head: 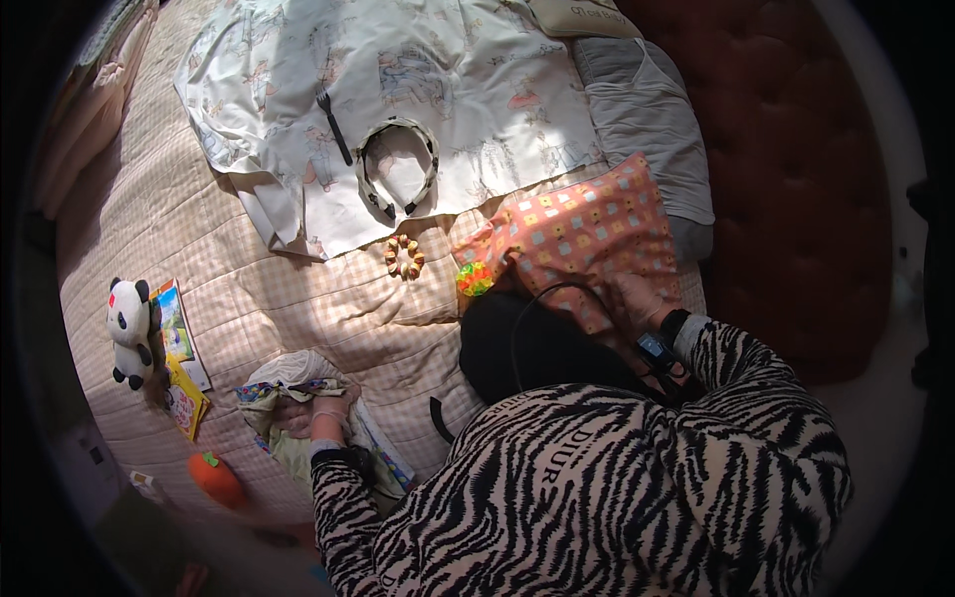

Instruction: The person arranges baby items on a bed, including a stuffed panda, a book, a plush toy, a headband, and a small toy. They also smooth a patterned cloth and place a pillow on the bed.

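My left hand [322, 413] lies on a crumpled pale green and white cloth [287, 433] with a colourful printed edge; its fingers are partly hidden in the folds, so its grip is unclear. On the right, my right hand [640, 298] rests at the lower edge of an orange pillow [589, 224] with a flower print, and whether the fingers pinch the fabric cannot be told. A bumpy yellow-green and orange ball [474, 279] touches the pillow's left corner, beside my dark-clothed knee. A beaded scrunchie or bracelet [404, 257] lies on the checked quilt [358, 313].
A white printed cloth [477, 112] bears a headband [435, 160] and a black fork [333, 127]. At the left are a plush panda [129, 332], booklets [179, 336] and an orange plush carrot [216, 480]. A grey pillow [649, 112] lies by the red padded headboard [791, 186].
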A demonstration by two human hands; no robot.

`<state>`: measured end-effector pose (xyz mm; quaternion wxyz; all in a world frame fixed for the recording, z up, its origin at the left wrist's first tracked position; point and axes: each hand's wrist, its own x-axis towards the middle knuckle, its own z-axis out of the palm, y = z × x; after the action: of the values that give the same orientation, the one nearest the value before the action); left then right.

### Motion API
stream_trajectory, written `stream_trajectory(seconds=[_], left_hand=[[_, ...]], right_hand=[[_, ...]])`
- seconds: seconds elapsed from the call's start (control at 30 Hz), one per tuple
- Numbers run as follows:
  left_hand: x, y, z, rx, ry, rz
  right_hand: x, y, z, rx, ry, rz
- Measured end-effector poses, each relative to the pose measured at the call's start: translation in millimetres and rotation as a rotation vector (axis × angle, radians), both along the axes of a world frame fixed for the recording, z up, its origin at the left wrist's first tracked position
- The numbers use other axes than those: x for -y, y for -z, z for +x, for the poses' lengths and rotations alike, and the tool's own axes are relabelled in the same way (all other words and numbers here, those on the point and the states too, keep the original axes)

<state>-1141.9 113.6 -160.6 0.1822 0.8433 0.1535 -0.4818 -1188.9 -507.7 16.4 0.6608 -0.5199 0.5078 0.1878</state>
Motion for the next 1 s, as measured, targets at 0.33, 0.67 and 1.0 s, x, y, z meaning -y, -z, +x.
stream_trajectory(seconds=[0.33,0.67,1.0], left_hand=[[17.3,-32.5,10.9,-0.104,-0.056,-0.017],[14.5,-2.8,17.1,-0.083,0.134,-0.029],[16.2,-18.1,7.9,0.013,-0.022,0.008]], right_hand=[[17.1,92.8,-2.9,-0.032,-0.082,-0.339],[77.5,186.2,13.5,-0.073,-0.894,-0.613],[78.5,185.8,23.3,-0.271,-1.483,-0.953]])
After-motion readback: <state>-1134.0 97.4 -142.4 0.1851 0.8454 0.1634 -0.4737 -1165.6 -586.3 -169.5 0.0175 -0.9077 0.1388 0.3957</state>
